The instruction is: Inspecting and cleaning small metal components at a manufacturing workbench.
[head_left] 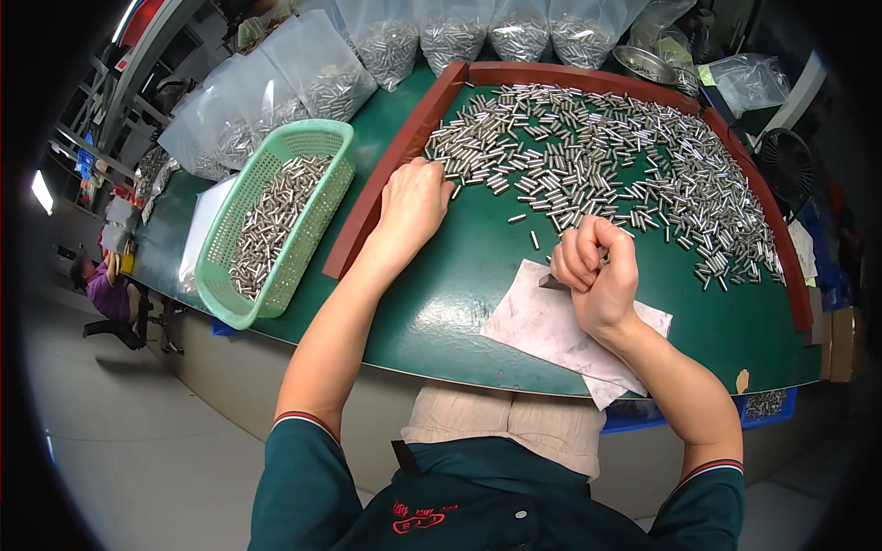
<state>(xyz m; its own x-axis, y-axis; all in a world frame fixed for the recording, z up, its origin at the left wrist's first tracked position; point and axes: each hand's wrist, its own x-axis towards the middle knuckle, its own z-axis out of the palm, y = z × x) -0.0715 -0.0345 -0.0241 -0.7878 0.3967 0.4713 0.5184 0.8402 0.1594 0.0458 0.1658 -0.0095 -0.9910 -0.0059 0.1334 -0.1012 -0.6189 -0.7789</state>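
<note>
Many small shiny metal pins (597, 156) lie spread over a green table (441, 303) inside a red-brown raised border (395, 156). My left hand (412, 204) rests palm down at the near left edge of the pile, its fingertips touching pins. My right hand (597, 271) is curled into a fist above a stained white paper sheet (542, 326), with what looks like several pins and a thin dark piece in its fingers. A few loose pins (533, 239) lie between the hands.
A light green plastic basket (276, 220) holding more pins stands left of the border. Clear bags of pins (386, 41) line the far edge, with a metal bowl (643, 62) at the back right. Another person (106, 289) sits far left. A fan (785, 165) stands at right.
</note>
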